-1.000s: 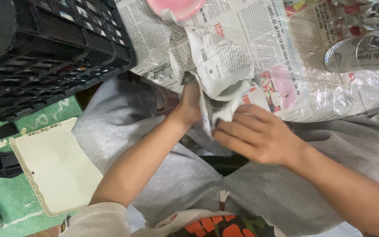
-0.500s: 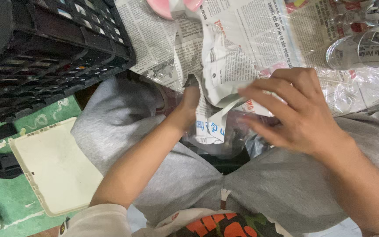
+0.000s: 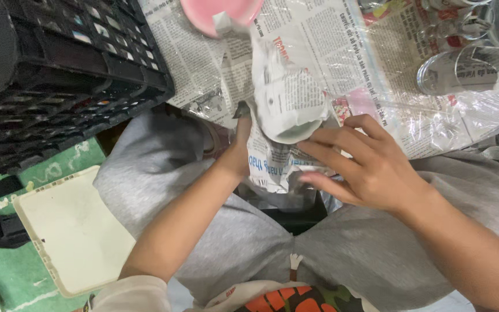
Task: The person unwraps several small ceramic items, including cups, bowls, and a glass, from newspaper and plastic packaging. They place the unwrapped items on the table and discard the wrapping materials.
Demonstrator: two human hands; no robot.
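A round object half wrapped in newspaper (image 3: pixel 289 98) rests at the front edge of a newspaper-covered surface (image 3: pixel 330 40), its pale rim showing below. My left hand (image 3: pixel 239 147) presses against the left side of the wrap from underneath, mostly hidden by the paper. To the right, my right hand (image 3: pixel 360 164) lies flat with spread fingers on the loose newspaper sheet, fingertips touching the wrapped object's lower edge. Both hands sit above my lap in grey trousers (image 3: pixel 163 173).
A black plastic crate (image 3: pixel 59 69) stands at the upper left. A pink plate (image 3: pixel 222 13) lies at the top edge. Clear glasses (image 3: pixel 463 63) lie at the upper right on clear plastic film. A cream plastic lid (image 3: pixel 70 231) sits on the green floor at lower left.
My right hand has moved from gripping the paper near my lap to lying open against the wrap. The newspaper bundle has shifted up and now stands more upright.
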